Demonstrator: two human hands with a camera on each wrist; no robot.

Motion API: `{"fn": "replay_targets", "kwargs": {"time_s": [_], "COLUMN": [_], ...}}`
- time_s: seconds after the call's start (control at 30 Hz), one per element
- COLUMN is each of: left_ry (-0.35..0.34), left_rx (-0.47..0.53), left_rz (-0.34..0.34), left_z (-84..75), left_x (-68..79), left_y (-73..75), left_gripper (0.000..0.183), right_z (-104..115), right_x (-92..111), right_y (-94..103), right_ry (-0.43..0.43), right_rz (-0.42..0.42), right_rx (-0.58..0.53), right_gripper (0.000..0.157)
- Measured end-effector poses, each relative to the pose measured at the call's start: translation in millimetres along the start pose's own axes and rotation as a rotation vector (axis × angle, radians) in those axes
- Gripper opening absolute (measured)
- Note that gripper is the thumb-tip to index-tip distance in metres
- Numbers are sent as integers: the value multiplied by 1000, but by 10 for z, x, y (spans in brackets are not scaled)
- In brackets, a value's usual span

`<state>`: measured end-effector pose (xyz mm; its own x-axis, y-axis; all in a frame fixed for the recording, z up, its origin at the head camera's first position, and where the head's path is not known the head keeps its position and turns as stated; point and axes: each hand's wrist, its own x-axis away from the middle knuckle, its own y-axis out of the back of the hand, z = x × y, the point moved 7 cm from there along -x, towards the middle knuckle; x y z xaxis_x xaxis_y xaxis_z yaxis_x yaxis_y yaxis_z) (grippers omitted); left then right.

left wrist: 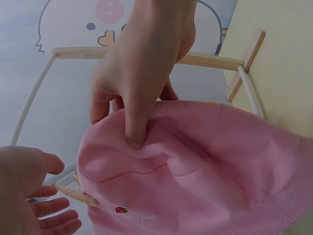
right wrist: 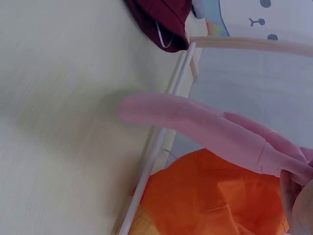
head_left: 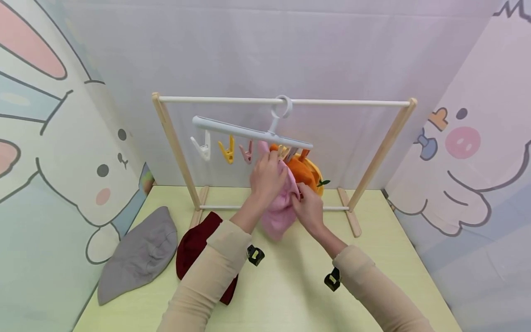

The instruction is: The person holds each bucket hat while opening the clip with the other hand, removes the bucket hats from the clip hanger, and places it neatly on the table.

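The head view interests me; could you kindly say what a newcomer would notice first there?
Probably the pink hat beneath the hanger, pinched by the right hand. Next might come the orange hat behind it to the right, then the big cartoon rabbit at far left.

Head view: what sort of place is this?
Probably a staged tabletop booth, perhaps for recording: cartoon-printed side walls close in a pale wood-grain tabletop, and a garment rack short enough to stand on it.
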<state>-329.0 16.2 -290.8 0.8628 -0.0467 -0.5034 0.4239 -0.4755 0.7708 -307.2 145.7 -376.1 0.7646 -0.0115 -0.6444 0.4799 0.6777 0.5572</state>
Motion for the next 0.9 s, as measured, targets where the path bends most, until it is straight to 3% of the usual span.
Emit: {"fn": "replay_targets", "kwargs": {"time_s": [0.4, 0.9], "left_ry": [-29, 49], "left_rx": [-100, -160], "left_rz": [-20, 46], "left_z": [-77, -47], "left_x": [-163, -247], "left_y": [-4, -39], "left_gripper": [36, 35], "right_z": [58, 189], "right_x": [58, 132], "right_y": [-11, -25], "right_ry": [34, 116], "right_rz": [13, 21], "right_rx": [-6, -30], "right_gripper": [5, 6]}}
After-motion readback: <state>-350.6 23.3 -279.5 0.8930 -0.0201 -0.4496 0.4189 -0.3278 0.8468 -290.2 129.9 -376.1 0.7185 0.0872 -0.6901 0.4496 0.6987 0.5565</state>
